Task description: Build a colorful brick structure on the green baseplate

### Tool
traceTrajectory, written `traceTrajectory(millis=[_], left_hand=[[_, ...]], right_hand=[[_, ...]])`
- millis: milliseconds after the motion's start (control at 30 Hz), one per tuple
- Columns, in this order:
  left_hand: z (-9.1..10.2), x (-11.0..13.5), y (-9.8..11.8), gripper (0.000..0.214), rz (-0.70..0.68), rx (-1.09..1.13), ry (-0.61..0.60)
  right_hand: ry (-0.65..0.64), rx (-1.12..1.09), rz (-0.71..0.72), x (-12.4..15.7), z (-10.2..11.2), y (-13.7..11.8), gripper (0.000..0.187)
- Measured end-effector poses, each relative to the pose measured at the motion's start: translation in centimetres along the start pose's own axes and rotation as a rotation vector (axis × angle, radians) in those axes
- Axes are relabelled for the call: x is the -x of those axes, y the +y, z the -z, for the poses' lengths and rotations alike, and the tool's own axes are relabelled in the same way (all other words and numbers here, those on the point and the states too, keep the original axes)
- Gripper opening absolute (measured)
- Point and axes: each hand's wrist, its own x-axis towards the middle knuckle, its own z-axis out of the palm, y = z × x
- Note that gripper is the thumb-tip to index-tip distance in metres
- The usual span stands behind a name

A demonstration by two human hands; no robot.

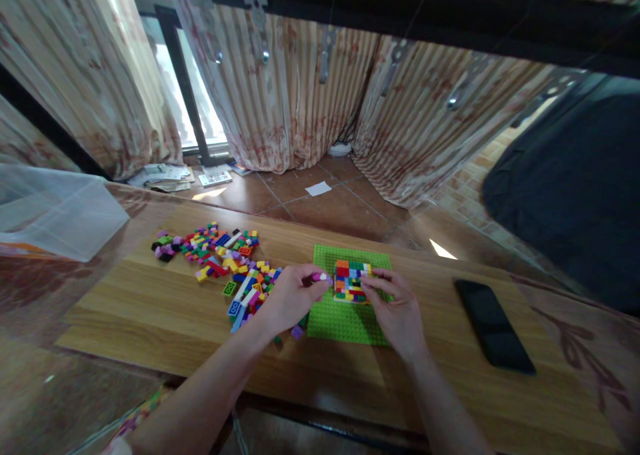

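Note:
My left hand (293, 296) is closed in a pinch on a small pink-and-white toy brick (321, 278), just left of a low block built of many-coloured toy bricks (350, 283). That block stands on a green studded baseplate (345, 325). My right hand (397, 303) is at the block's right side, its thumb and forefinger bent together around a small purple brick (370, 280) at the block's edge. Whether this purple brick is joined to the block is hard to make out. Loose toy bricks (245, 265) of many colours lie heaped left of the baseplate, partly behind my left hand.
All of this lies on a wooden tabletop (165, 315). A black phone (494, 325) rests to the right. At the far left is a translucent plastic bin (70, 218). Beyond the table, striped curtains (300, 102) hang over a tiled floor (280, 192), under a dark bar (350, 2).

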Motion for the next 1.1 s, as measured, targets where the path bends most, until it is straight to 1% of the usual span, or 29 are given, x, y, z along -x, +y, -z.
traceTrajectory(millis=[100,300,433,633,900,1033,1100], left_hand=[[0.1,0.0,0.1,0.019,-0.011,-0.019,0.002],[-0.1,0.1,0.1,0.018,-0.009,-0.003,-0.006],[-0.2,0.1,-0.1,0.018,-0.005,-0.011,-0.002],[-0.3,0.0,-0.5,0.019,0.015,-0.005,-0.003],[-0.7,0.1,0.0,0.021,0.011,-0.053,0.005],[-0.6,0.1,-0.2,0.02,0.027,-0.025,-0.001],[-0.5,0.0,-0.4,0.019,0.046,-0.002,0.0]], right_hand=[[0.018,-0.082,-0.076,0.0,-0.3,0.2,0.016],[0.069,-0.433,-0.345,-0.1,-1.3,0.5,0.023],[0.087,-0.52,-0.429,-0.4,-1.5,0.1,0.027],[0.084,-0.549,-0.471,-0.7,-1.5,-0.2,0.027],[0.079,-0.542,-0.493,-0.6,-1.4,-0.6,0.027],[0.033,-0.569,-0.477,-0.6,-0.9,-0.3,0.029],[0.053,-0.555,-0.45,-0.6,-0.6,-0.1,0.027]])
